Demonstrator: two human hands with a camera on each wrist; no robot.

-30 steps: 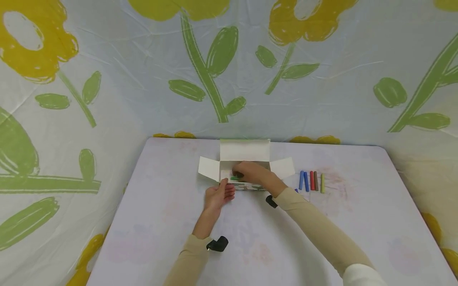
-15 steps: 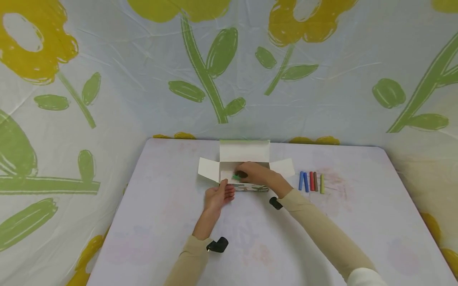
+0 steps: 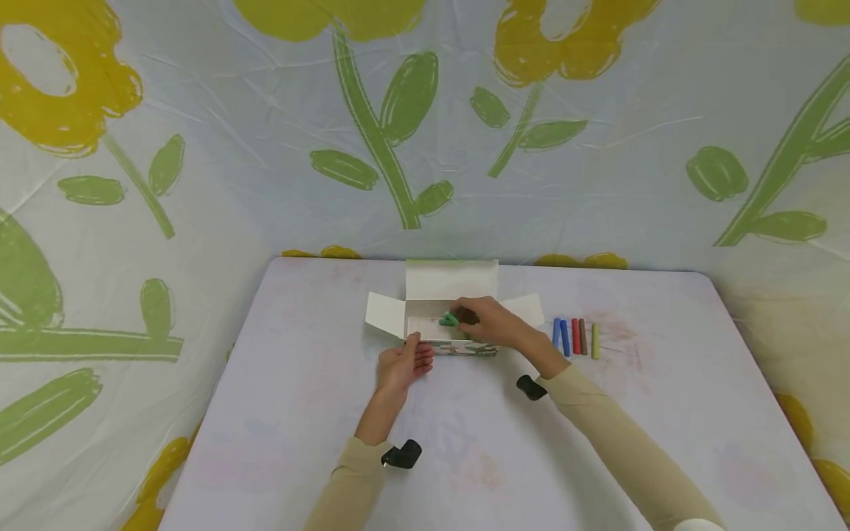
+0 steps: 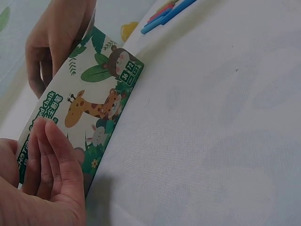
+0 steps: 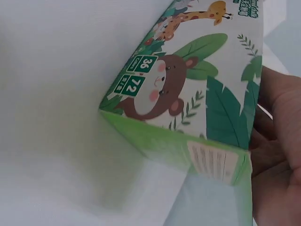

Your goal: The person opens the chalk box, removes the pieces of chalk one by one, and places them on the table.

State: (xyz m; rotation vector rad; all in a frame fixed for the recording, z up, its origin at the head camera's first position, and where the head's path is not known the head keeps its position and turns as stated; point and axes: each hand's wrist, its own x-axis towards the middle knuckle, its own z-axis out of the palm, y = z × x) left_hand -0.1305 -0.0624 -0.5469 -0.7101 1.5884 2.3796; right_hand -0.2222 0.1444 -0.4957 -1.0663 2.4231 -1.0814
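Note:
A white chalk box [image 3: 443, 348] with green leaves and cartoon animals stands on the table, its lid and side flaps spread. My left hand [image 3: 398, 366] holds the box at its front left, thumb at the top rim and fingers along the printed front [image 4: 82, 113]. Inside the box, my right hand [image 3: 488, 322] pinches green chalk [image 3: 450, 319] between thumb and fingertips. Two green pieces seem to overlap there, near the middle of the box. The right wrist view has the box's end [image 5: 174, 146] in front of part of my right hand [image 5: 282, 146].
Right of the box lie two blue chalks [image 3: 565, 338], a red chalk [image 3: 575, 336], a brown chalk [image 3: 583, 337] and a yellow-green chalk [image 3: 595, 341]. The pale table [image 3: 299, 413] has faint coloured smudges. A flower-print cloth [image 3: 265, 147] hangs behind it.
My right hand has moved to the right inside the box, bringing the green chalk along and showing more of it. My left hand stays at the box's front left.

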